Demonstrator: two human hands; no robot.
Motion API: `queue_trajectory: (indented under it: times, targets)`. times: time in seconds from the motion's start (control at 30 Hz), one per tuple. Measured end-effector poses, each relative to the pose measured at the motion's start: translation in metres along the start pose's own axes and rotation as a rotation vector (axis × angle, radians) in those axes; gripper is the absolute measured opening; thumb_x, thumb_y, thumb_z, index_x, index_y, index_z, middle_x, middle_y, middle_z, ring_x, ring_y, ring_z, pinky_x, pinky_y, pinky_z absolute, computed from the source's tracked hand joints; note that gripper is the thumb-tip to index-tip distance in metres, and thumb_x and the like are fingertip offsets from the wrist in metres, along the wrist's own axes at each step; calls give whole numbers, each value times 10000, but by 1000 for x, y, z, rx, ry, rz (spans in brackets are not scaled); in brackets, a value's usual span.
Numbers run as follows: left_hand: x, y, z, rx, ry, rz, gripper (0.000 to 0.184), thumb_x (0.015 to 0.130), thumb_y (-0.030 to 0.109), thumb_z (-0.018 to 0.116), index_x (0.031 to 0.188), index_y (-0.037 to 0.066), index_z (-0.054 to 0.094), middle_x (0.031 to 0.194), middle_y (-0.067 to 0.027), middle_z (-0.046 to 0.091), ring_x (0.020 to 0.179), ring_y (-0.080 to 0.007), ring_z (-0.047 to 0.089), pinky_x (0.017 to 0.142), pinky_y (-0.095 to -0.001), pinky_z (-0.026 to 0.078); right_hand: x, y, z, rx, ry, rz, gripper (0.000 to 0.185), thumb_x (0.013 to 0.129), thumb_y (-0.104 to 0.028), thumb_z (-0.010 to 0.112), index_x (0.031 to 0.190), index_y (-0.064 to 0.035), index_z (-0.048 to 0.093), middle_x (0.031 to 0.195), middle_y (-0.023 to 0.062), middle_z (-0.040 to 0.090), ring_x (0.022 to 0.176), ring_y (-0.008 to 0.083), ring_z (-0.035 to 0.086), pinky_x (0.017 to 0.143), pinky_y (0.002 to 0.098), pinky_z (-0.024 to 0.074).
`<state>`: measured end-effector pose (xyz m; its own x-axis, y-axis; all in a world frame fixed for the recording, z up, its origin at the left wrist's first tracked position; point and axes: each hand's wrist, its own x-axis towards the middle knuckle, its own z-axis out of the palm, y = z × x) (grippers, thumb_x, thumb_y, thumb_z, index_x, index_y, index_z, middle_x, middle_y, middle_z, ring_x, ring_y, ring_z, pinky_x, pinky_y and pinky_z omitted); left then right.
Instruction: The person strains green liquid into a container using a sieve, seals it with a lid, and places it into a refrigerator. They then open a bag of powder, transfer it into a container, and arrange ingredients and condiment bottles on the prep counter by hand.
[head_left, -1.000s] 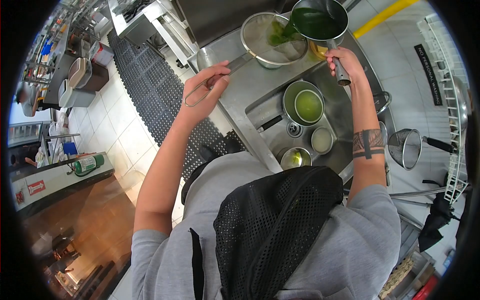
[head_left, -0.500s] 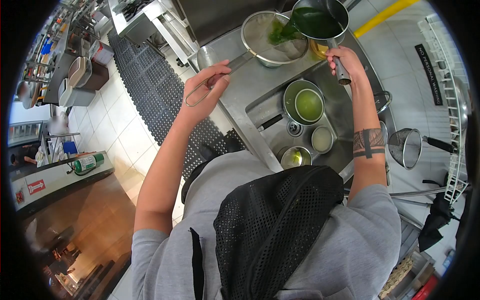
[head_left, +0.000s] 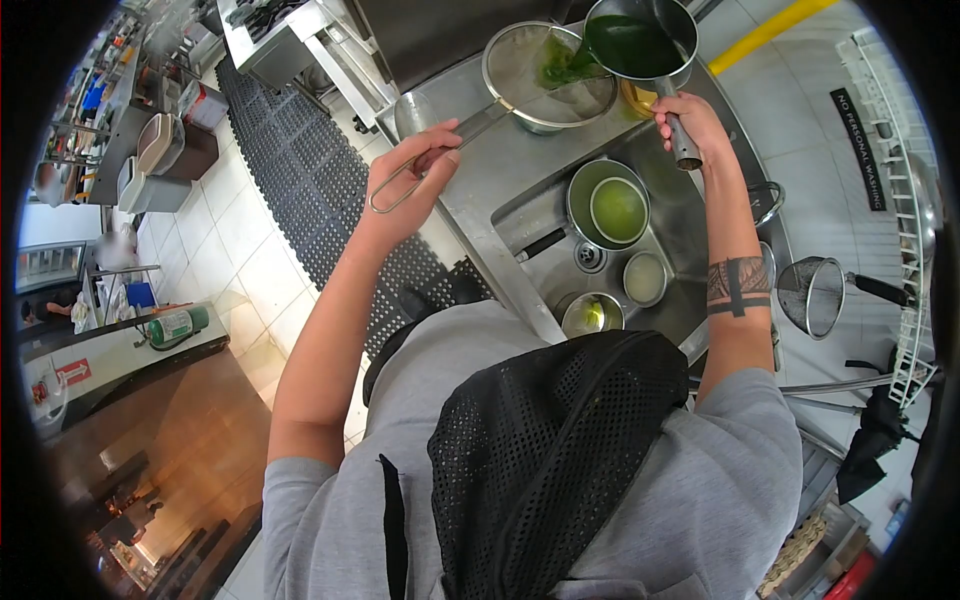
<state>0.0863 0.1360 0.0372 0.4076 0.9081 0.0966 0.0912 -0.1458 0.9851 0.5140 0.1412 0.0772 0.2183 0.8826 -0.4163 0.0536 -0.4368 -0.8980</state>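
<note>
My left hand point(head_left: 415, 178) is closed round the wire handle of a round fine-mesh strainer point(head_left: 515, 75). The strainer rests over a metal container point(head_left: 540, 127) on the steel counter, which it mostly covers. With my right hand point(head_left: 692, 125) I grip the metal handle of a saucepan point(head_left: 680, 65), tilted to the left over the strainer. Dark green liquid point(head_left: 630, 45) fills the saucepan's lower side and runs over its rim into the mesh, where green wet matter point(head_left: 560, 65) shows. A yellowish container point(head_left: 638, 98) stands partly hidden beneath the saucepan.
In the sink point(head_left: 540, 202) stand a pot holding a bowl of green liquid point(head_left: 618, 210), a bowl of cloudy liquid point(head_left: 645, 278) and a metal bowl point(head_left: 592, 315). Another strainer point(head_left: 812, 297) hangs from a white wire rack point(head_left: 900, 200) at right. A black perforated mat point(head_left: 300, 160) covers the floor at left.
Both hands, the strainer and the tilted saucepan keep nearly the same places. The green liquid keeps running into the mesh.
</note>
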Motion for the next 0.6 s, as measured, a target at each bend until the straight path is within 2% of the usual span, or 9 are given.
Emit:
queue_trajectory:
  times: [0.27, 0.6]
  targets:
    - [-1, 3, -1, 41, -2, -5, 232, 990, 31, 647, 1213, -17, 685, 1399, -121, 639, 1143, -109, 628, 1003, -247, 503, 2, 2, -1, -3, 4, -20, 129, 878, -111, 683, 806, -50, 596, 703, 21, 611, 536, 118, 591, 463, 315, 517]
    - [-2, -4, -1, -10, -17, -3, 235, 994, 14, 639, 1223, -28, 673, 1427, -128, 612, 1174, -106, 604, 1022, -245, 484, -2, -1, 1, -19, 11, -7, 111, 882, -99, 671, 861, -51, 574, 721, 16, 604, 554, 112, 587, 468, 314, 518]
